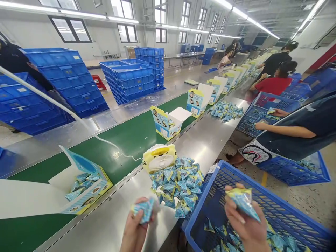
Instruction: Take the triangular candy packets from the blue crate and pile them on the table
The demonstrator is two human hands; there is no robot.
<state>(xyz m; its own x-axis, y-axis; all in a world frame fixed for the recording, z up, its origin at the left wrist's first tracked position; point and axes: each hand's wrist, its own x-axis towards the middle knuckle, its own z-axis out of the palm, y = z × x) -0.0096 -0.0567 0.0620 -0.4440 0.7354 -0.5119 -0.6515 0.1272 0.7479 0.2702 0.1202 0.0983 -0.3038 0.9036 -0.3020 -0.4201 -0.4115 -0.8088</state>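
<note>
Packets (pixel 177 185) lie heaped on the tabletop (pixel 99 227) and scattered in the basket (pixel 202 192); my left hand (pixel 136 224) and right hand (pixel 245 217) are apart, each clamped on a packet; the near carton (pixel 90 196) on the belt (pixel 131 133) is only part filled, many packets left loose

Steel bench (pixel 102 220) with heaped blue sachets (pixel 177 185), yellow tiger-faced container (pixel 159 158)
</note>
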